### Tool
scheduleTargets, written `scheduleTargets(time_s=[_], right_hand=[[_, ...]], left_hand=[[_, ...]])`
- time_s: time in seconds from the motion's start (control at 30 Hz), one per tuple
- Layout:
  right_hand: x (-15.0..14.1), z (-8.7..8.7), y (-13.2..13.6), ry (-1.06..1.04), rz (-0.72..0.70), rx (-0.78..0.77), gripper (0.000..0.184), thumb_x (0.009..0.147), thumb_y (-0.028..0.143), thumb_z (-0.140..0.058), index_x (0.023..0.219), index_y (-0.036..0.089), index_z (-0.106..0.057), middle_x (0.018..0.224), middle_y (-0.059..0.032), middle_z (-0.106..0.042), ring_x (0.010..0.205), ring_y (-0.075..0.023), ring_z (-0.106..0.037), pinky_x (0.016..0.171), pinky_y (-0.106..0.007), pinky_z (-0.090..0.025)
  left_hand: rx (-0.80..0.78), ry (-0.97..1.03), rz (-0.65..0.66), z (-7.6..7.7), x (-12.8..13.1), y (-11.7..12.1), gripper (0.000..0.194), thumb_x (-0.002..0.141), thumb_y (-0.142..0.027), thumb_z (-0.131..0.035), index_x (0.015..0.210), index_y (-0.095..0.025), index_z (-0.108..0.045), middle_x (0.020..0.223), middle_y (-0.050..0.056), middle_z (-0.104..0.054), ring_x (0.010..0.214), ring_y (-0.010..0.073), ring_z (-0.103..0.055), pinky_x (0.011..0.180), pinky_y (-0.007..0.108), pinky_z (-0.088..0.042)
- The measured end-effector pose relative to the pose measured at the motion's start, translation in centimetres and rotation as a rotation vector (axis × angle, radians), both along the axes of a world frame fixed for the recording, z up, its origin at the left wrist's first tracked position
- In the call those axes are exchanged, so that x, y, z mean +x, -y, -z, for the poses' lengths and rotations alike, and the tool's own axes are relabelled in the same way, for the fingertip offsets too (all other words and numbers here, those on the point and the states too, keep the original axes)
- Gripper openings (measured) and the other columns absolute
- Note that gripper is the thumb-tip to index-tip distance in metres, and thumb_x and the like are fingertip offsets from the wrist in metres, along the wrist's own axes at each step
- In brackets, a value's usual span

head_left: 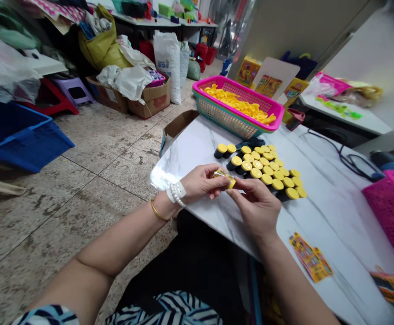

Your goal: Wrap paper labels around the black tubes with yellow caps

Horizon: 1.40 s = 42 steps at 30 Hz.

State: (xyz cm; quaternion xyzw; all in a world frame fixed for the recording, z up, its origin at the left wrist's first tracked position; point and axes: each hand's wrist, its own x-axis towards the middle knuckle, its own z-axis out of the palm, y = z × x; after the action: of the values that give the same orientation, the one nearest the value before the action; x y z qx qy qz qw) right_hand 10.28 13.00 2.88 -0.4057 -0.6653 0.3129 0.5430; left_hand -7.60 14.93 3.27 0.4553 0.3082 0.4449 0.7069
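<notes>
My left hand (203,183) is closed round a small yellow-capped container (231,183) with a colourful printed wrap on its side. The fingertips of my right hand (258,205) pinch the same container at its capped end. Fingers cover much of it, so I cannot tell how far the wrap goes round. Just beyond my hands, several black tubs with yellow caps (267,170) stand upright in close rows on the marbled white table (190,149). Flat printed yellow labels (310,257) lie to the right of my right forearm.
A pink and teal basket (224,118) of yellow strips stands at the table's far end, with printed display boxes (267,83) behind it. A magenta basket (386,216) is at the right edge. On the floor at left sits a blue crate (24,140).
</notes>
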Motion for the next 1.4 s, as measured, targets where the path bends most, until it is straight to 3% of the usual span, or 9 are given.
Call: scheduleTargets(time_s=[0.23, 0.33, 0.47, 0.6, 0.7, 0.87, 1.03, 1.23, 1.4], right_hand=[[0.0, -0.4, -0.6, -0.247, -0.103, -0.441, 0.035, 0.071, 0.034, -0.085, 0.102, 0.019, -0.076, 0.078, -0.0013, -0.073, 0.064, -0.016, -0.071, 0.065, -0.036, -0.066], [0.3, -0.5, -1.2, -0.274, -0.245, -0.411, 0.043, 0.073, 0.032, -0.084, 0.114, 0.024, -0.073, 0.086, 0.0012, -0.069, 0.065, -0.0129, -0.07, 0.066, -0.034, -0.067], [0.8, -0.7, -1.0, -0.27, -0.374, -0.371, 0.024, 0.076, 0.031, -0.081, 0.099, 0.023, -0.078, 0.098, -0.0014, -0.066, 0.07, -0.0144, -0.072, 0.064, -0.034, -0.067], [0.6, -0.3, 2.0, -0.376, -0.373, -0.378, 0.016, 0.08, 0.03, -0.078, 0.095, 0.025, -0.076, 0.094, 0.0001, -0.064, 0.061, -0.0126, -0.07, 0.051, -0.029, -0.064], [0.3, 0.2, 5.6, -0.321, -0.391, -0.395, 0.019, 0.085, 0.027, -0.074, 0.104, 0.029, -0.075, 0.099, -0.0005, -0.062, 0.063, -0.0114, -0.069, 0.054, -0.029, -0.063], [0.9, 1.5, 10.1, -0.243, -0.235, -0.179, 0.024, 0.086, 0.015, -0.071, 0.102, 0.032, -0.078, 0.087, 0.0002, -0.058, 0.063, -0.0109, -0.065, 0.055, -0.027, -0.059], [2.3, 2.1, 11.3, -0.056, -0.095, -0.123, 0.025, 0.086, 0.016, -0.071, 0.105, 0.031, -0.076, 0.092, -0.0026, -0.059, 0.067, -0.0133, -0.063, 0.053, -0.028, -0.056], [3.8, 1.2, 11.8, 0.012, -0.052, -0.014, 0.03, 0.082, 0.01, -0.073, 0.101, 0.033, -0.077, 0.085, -0.0011, -0.063, 0.077, -0.0147, -0.061, 0.063, -0.027, -0.053], [4.6, 0.7, 12.5, 0.059, -0.104, -0.039, 0.032, 0.083, 0.012, -0.073, 0.108, 0.032, -0.076, 0.093, -0.0036, -0.066, 0.085, -0.0181, -0.064, 0.071, -0.032, -0.056]], left_hand=[[0.101, -0.121, 0.042, -0.1, -0.2, -0.3, 0.043, 0.079, -0.049, -0.075, 0.098, -0.014, -0.059, 0.065, -0.003, -0.061, 0.049, 0.0067, -0.055, 0.046, 0.017, -0.045], [0.038, -0.116, 0.038, -0.1, 0.1, -0.2, 0.048, 0.079, -0.058, -0.071, 0.091, -0.014, -0.057, 0.063, -0.002, -0.062, 0.039, 0.006, -0.051, 0.036, 0.016, -0.037], [-0.077, -0.04, -0.009, -0.4, 0.6, 1.4, 0.055, 0.077, -0.065, -0.068, 0.088, -0.013, -0.058, 0.058, -0.002, -0.062, 0.033, 0.0057, -0.046, 0.03, 0.016, -0.028], [-0.203, 0.168, 0.016, -0.3, 0.9, 5.4, 0.053, 0.072, -0.058, -0.076, 0.089, -0.011, -0.06, 0.061, -0.002, -0.062, 0.034, 0.0031, -0.043, 0.032, 0.015, -0.028], [-0.272, 0.182, -0.023, 0.0, 1.0, 8.8, 0.049, 0.072, -0.053, -0.079, 0.09, -0.012, -0.059, 0.059, -0.003, -0.061, 0.034, 0.0017, -0.039, 0.031, 0.013, -0.025], [-0.388, 0.176, 0.055, 0.6, 2.0, 11.9, 0.05, 0.074, -0.056, -0.077, 0.087, -0.011, -0.059, 0.065, 0.003, -0.066, 0.033, 0.0003, -0.037, 0.029, 0.012, -0.023], [-0.498, 0.146, 0.03, 1.4, 3.3, 12.6, 0.052, 0.068, -0.058, -0.08, 0.08, -0.012, -0.058, 0.05, -0.007, -0.054, 0.027, 0.0001, -0.03, 0.025, 0.012, -0.019], [-0.573, 0.292, 0.122, 1.7, 4.0, 13.3, 0.051, 0.069, -0.054, -0.082, 0.083, -0.012, -0.059, 0.052, -0.005, -0.059, 0.026, 0.0, -0.029, 0.023, 0.012, -0.02], [-0.55, 0.243, 0.203, 1.4, 4.5, 13.6, 0.044, 0.076, -0.052, -0.078, 0.083, -0.014, -0.056, 0.047, -0.007, -0.056, 0.023, 0.0013, -0.029, 0.022, 0.012, -0.019]])
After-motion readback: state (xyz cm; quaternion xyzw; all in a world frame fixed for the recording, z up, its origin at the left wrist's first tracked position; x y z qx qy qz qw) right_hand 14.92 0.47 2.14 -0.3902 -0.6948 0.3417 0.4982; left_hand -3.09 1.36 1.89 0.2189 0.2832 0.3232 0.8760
